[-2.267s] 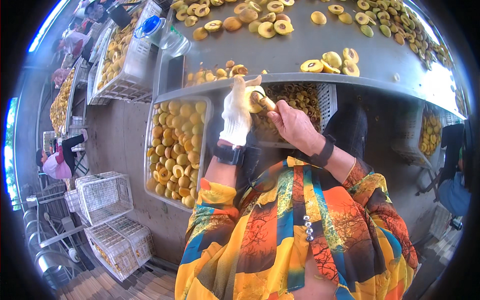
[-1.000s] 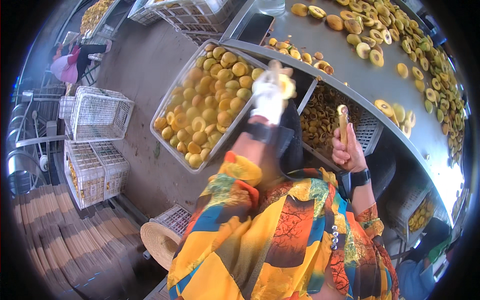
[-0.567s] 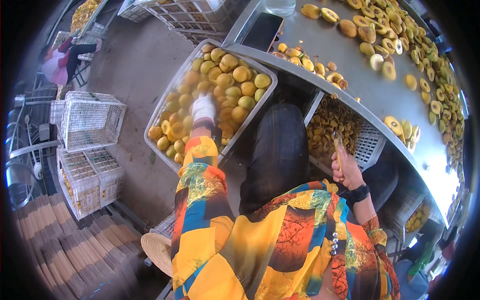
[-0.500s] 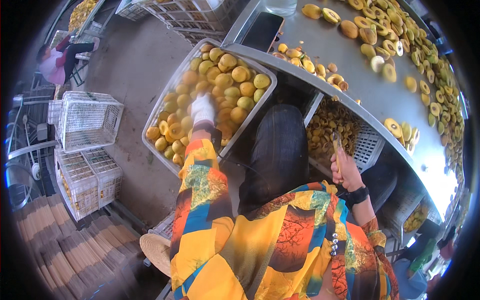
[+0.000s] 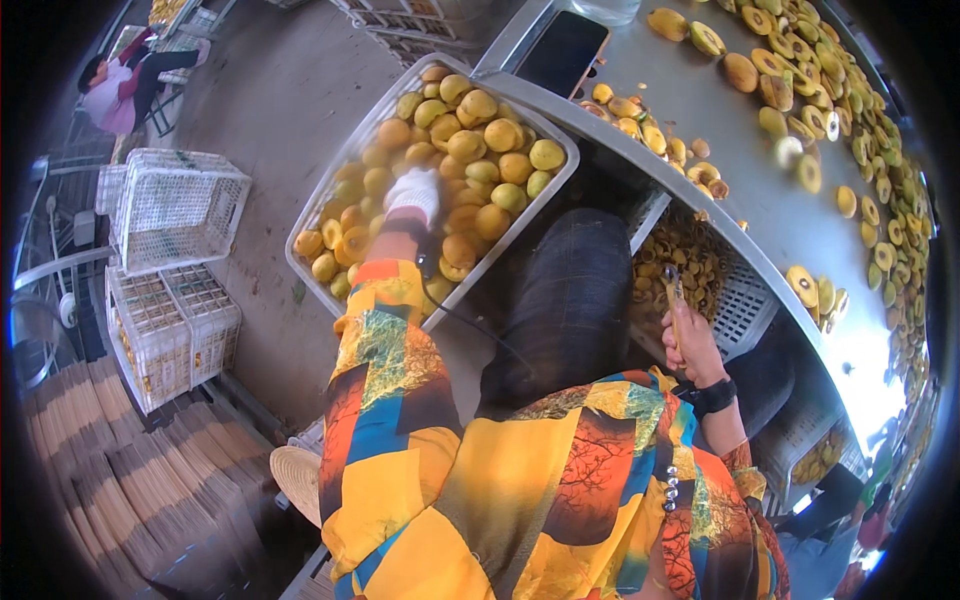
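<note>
My left hand (image 5: 414,192), in a white knitted glove, reaches into a pale plastic crate (image 5: 322,212) heaped with whole yellow-orange stone fruit (image 5: 466,146). It touches the fruit near the crate's middle. Its fingers are blurred and partly hidden, so I cannot tell whether they close on one. Bare and with a dark band on the wrist, my right hand (image 5: 696,350) is wrapped round a small pitting tool (image 5: 676,295) with a yellowish handle and a metal tip. The tool points up, over a lower crate (image 5: 748,300) holding cut fruit pieces and pits (image 5: 690,250).
A metal table (image 5: 740,190) at the right bears many halved fruits (image 5: 800,60), scraps (image 5: 640,125) and a phone (image 5: 563,54). White crates (image 5: 180,220) and stacked flat cardboard (image 5: 130,470) stand left. Another person (image 5: 115,95) sits at the far left.
The whole view has shifted slightly. My left hand stays in the fruit crate, a little to the right in the picture. My right hand keeps its hold on the tool.
</note>
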